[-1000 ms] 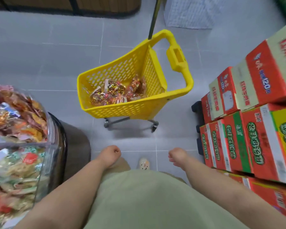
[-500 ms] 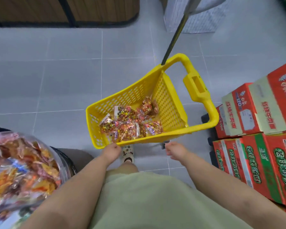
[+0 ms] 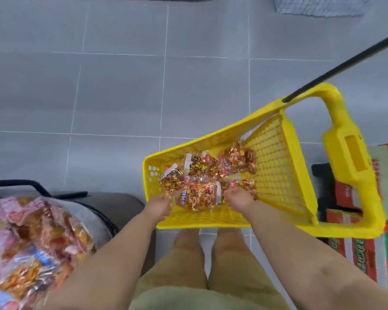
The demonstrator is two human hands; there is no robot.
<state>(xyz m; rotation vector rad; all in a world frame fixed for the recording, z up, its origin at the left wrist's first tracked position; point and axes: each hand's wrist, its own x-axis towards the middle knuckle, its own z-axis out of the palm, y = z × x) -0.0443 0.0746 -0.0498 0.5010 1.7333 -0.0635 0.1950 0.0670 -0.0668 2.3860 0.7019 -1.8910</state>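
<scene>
Head view: left hand [image 3: 159, 206] and right hand [image 3: 238, 199] reach into the yellow cart [image 3: 211, 218], lower middle of frame, flanking a candy bag [image 3: 197, 198] whose long axis runs between them; fingers curl downward, grip impossible to tell.

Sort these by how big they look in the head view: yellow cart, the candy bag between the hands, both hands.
1. yellow cart
2. candy bag
3. left hand and right hand: alike, unranked
</scene>
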